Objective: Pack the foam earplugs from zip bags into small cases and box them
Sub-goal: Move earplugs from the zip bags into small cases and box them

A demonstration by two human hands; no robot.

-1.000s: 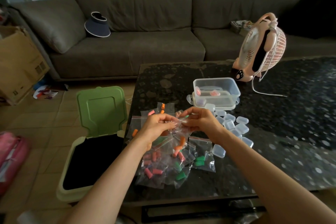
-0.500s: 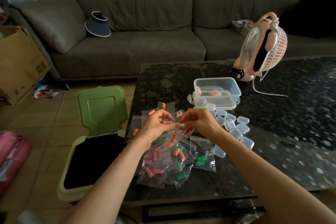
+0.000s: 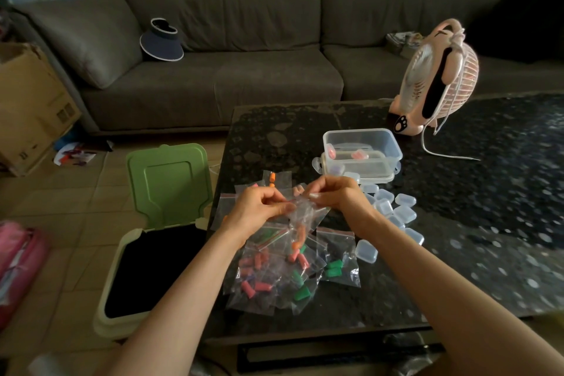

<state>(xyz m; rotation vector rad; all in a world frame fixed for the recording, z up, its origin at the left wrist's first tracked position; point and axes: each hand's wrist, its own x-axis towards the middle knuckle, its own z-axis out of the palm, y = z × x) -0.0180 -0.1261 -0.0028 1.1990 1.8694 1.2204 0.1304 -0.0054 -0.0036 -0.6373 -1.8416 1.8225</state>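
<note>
left hand (image 3: 259, 207): near-left of box (image 3: 363, 143), raised off worktop (image 3: 457, 192); grip closed to a pinch, thumb and fingers on top edge of bag (image 3: 308, 214)
right hand (image 3: 338, 195): just in front of box; grip pinched too, fingertips on the same bag's top edge, opposite side
bag: clear zip bag, hangs between both hands, near-left of box, over the pile (image 3: 268, 272)
earplugs (image 3: 300, 233): orange, at bottom of held bag; count unclear
pile: zip bags flat on worktop, near-left of box; pink, green, orange plugs inside
cases (image 3: 396, 210): small clear ones, loose on worktop, just in front of box and to its near-right
box: clear, lid off, sits on its lid; a couple of cases with pink plugs inside
fan (image 3: 436, 76): pink, behind-right of box
bin (image 3: 158, 238): on floor, far left of box, green lid up
</note>
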